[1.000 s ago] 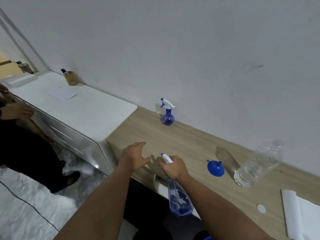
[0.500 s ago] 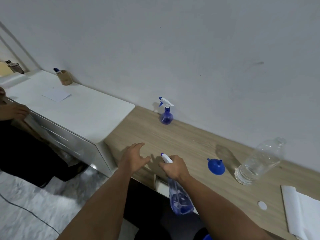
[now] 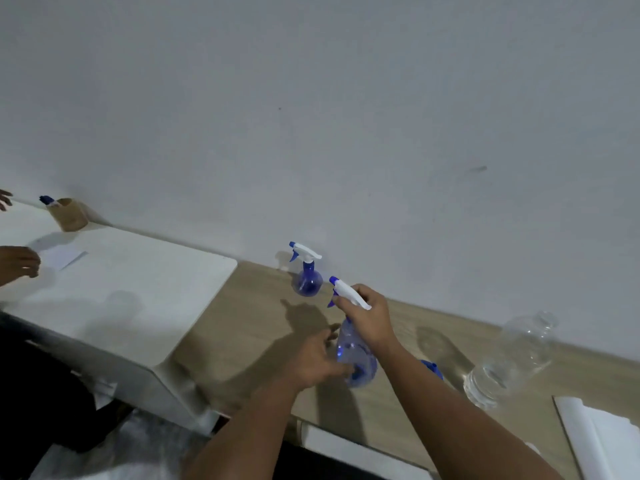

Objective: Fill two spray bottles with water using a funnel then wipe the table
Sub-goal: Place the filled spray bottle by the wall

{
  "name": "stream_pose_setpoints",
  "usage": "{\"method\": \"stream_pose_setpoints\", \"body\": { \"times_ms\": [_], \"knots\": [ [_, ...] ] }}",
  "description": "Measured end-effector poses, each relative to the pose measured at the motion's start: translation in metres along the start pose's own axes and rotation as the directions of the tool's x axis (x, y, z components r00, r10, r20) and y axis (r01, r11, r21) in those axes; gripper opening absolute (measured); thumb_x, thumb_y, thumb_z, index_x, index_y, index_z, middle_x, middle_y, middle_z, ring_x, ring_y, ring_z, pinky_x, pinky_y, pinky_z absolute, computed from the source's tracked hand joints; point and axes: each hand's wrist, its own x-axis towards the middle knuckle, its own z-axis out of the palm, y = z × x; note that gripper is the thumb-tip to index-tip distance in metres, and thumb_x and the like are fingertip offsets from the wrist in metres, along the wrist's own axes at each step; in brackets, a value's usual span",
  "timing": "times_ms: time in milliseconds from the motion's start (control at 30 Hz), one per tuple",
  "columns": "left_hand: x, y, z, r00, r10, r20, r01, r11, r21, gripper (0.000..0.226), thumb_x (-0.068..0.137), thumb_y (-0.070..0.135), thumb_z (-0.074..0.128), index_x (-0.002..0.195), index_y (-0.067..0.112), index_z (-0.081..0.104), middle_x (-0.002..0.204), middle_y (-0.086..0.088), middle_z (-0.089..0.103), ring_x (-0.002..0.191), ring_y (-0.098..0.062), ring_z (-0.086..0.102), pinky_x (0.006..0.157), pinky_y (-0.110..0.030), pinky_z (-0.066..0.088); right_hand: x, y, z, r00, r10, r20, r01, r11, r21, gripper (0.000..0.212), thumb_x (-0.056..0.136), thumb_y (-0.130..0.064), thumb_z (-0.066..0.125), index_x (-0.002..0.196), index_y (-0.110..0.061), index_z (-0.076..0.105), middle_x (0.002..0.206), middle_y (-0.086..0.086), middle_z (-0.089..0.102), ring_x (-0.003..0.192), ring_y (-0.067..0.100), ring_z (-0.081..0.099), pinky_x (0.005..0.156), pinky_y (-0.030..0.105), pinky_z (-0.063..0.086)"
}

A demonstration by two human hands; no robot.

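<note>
Spray bottles: two. One blue spray bottle (image 3: 307, 271) stands upright on the wooden table (image 3: 249, 317) close to the wall. The second spray bottle (image 3: 353, 344) is held above the table, between the two hands.
Funnel: one blue funnel (image 3: 431, 369), mostly hidden behind the right forearm; it lies on the table between the held bottle and the water bottle.
Water bottle: one clear plastic bottle (image 3: 509, 362), without cap, with some water at its bottom, on the table to the right.
White cloth: one white cloth (image 3: 595, 434) at the right edge of the table.
Right hand: the right hand (image 3: 370, 317) has its fingers curled round the white trigger head and neck of the second spray bottle.
Left hand: the left hand (image 3: 311, 358) has its fingers spread and relaxed; the fingertips touch the lower side of the bottle body. It is a little blurred.
Other things: a white cabinet (image 3: 131, 289) on the left carries one brown cup (image 3: 69, 214) and one sheet of paper (image 3: 64, 256); another person's hand (image 3: 19, 261) rests near the paper.
</note>
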Motion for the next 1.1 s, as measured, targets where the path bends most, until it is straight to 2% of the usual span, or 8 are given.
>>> {"method": "stream_pose_setpoints", "body": {
  "times_ms": [133,300,467,633,733,800,933,1100],
  "knots": [
    [0.042,0.042,-0.006,0.994,0.093,-0.062,-0.086,0.992,0.097,0.071,0.068,0.036,0.09,0.128,0.027,0.051,0.109,0.015,0.061,0.093,0.003,0.059,0.073,-0.002,0.041,0.033,-0.039,-0.008,0.996,-0.091,-0.026,0.093,0.992,0.084,0.009,0.089,-0.007,0.081,0.088,-0.001,0.074,0.068,0.007,0.059,0.054,0.014,0.05,0.056,0.026,0.043],
    [0.094,0.067,-0.022,0.983,0.061,-0.173,-0.037,0.99,0.139,0.047,0.087,0.027,0.076,0.128,0.031,0.052,0.122,0.011,0.064,0.112,-0.008,0.059,0.089,-0.023,0.045,0.078,-0.037,-0.015,0.988,-0.119,-0.1,0.105,0.986,-0.128,0.025,0.078,-0.027,0.092,0.095,-0.023,0.073,0.082,-0.009,0.074,0.074,0.008,0.069,0.069,0.024,0.056],
    [0.151,0.06,-0.024,0.976,0.122,-0.181,-0.081,0.972,0.219,0.059,0.081,0.041,0.08,0.132,0.036,0.05,0.118,0.021,0.061,0.11,-0.002,0.059,0.099,-0.027,0.049,0.126,-0.006,-0.018,0.987,-0.1,-0.123,0.062,0.957,-0.283,0.034,0.076,-0.032,0.091,0.103,-0.017,0.077,0.093,-0.004,0.079,0.086,0.014,0.075,0.078,0.034,0.061],
    [0.199,0.032,-0.018,0.983,0.08,-0.163,-0.031,0.958,0.285,0.055,0.09,0.038,0.072,0.139,0.033,0.049,0.129,0.01,0.064,0.121,-0.014,0.061,0.108,-0.037,0.048,0.169,0.031,-0.011,0.993,-0.064,-0.103,0.019,0.922,-0.386,0.036,0.08,-0.026,0.09,0.107,-0.012,0.071,0.098,0.0,0.074,0.085,0.012,0.069,0.071,0.021,0.051],
    [0.222,0.013,-0.012,0.984,0.057,-0.168,-0.004,0.954,0.299,0.043,0.096,0.028,0.065,0.136,0.029,0.051,0.127,0.006,0.066,0.118,-0.013,0.062,0.103,-0.027,0.046,0.185,0.059,-0.003,0.994,-0.032,-0.102,-0.011,0.918,-0.397,0.034,0.079,-0.026,0.091,0.104,-0.017,0.07,0.094,-0.006,0.072,0.081,0.002,0.066,0.069,0.016,0.05],
    [0.232,0.006,-0.007,0.983,0.039,-0.18,0.018,0.953,0.301,0.037,0.097,0.025,0.062,0.132,0.025,0.052,0.127,0.006,0.064,0.117,-0.013,0.06,0.097,-0.02,0.04,0.19,0.076,0.002,0.995,-0.011,-0.101,-0.026,0.934,-0.358,0.035,0.078,-0.025,0.091,0.107,-0.021,0.072,0.097,-0.008,0.075,0.087,0.003,0.07,0.077,0.026,0.059],
    [0.238,0.0,-0.001,0.959,0.029,-0.281,0.028,0.98,0.197,0.049,0.087,0.015,0.072,0.133,0.015,0.055,0.119,-0.005,0.066,0.109,-0.026,0.065,0.088,-0.034,0.05,0.193,0.101,0.009,0.994,0.009,-0.108,-0.04,0.959,-0.279,0.04,0.078,-0.023,0.092,0.111,-0.031,0.07,0.102,-0.015,0.075,0.093,-0.001,0.07,0.088,0.029,0.061],
    [0.226,-0.004,-0.007,0.963,0.045,-0.267,0.051,0.938,0.343,0.051,0.091,0.033,0.068,0.137,0.03,0.045,0.128,0.006,0.06,0.124,-0.018,0.057,0.107,-0.036,0.044,0.188,0.106,0.01,0.988,0.013,-0.151,-0.045,0.976,-0.214,0.052,0.078,-0.025,0.093,0.126,-0.021,0.072,0.114,-0.008,0.077,0.104,0.002,0.071,0.085,0.021,0.057]
  ]
}}
